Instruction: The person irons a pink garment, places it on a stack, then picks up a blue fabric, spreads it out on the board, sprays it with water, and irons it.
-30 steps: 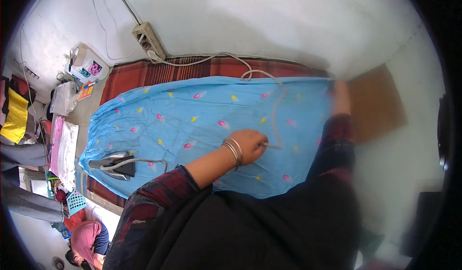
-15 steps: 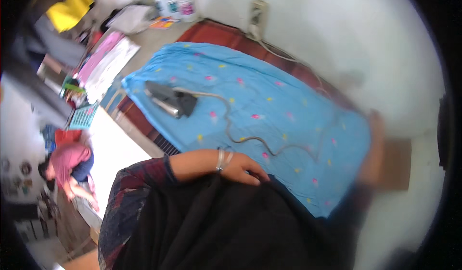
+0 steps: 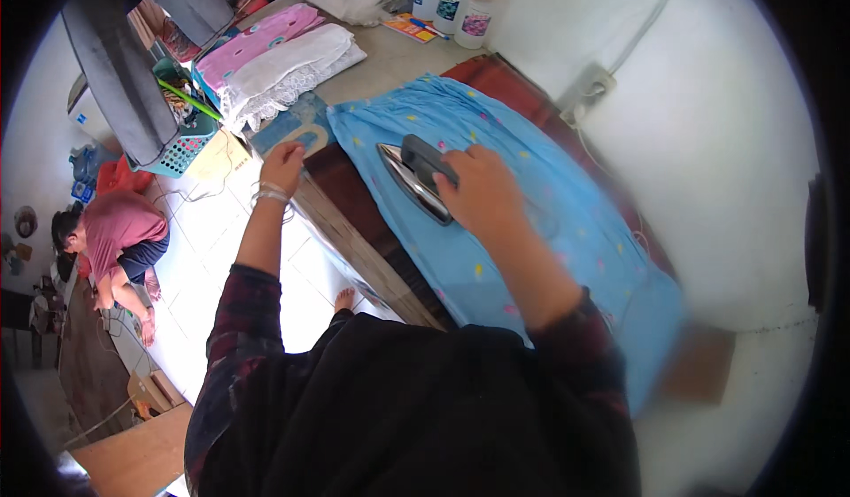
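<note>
My right hand [image 3: 485,191] is wrapped round the handle of a grey clothes iron [image 3: 416,187]. The iron is tilted, its shiny metal soleplate showing toward the left, over a light blue cloth [image 3: 549,205] with small pink and yellow flowers. The cloth lies spread over a red-brown padded surface [image 3: 505,85]. My left hand [image 3: 282,167], with clear bands at the wrist, is closed beyond the cloth's left edge, close to a beige curved strip [image 3: 307,138]. Whether its fingers hold anything is hidden.
Folded pink cloth [image 3: 266,45] and white lace-edged cloth [image 3: 297,72] are stacked at the far left, beside a teal basket [image 3: 181,151]. Bottles [image 3: 475,19] stand at the back. A socket [image 3: 595,85] with a cord is on the right wall. Another person [image 3: 124,231] crouches on the left.
My right hand has gone from the cloth's right end to the iron and gripped it, tilting it. My left hand has left my lap and reached forward left. The view has shifted.
</note>
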Demonstrator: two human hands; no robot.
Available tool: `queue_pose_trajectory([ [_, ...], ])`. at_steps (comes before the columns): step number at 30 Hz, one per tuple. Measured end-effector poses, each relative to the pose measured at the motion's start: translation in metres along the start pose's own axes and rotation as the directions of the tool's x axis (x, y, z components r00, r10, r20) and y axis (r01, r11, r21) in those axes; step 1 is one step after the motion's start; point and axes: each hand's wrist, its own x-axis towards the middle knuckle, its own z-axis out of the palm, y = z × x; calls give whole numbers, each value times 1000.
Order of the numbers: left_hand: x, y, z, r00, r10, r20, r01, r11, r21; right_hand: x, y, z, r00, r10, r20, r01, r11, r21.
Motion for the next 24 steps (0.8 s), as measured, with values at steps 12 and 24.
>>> queue_pose_trajectory([
  [12,145,27,86,917,-174,360,-52,842,538,-3,-35,72,811,430,396,-371,902,-220],
  [24,198,20,95,597,-122,793,-499,718,486,-42,33,50,528,837,142,-757,540,-368],
])
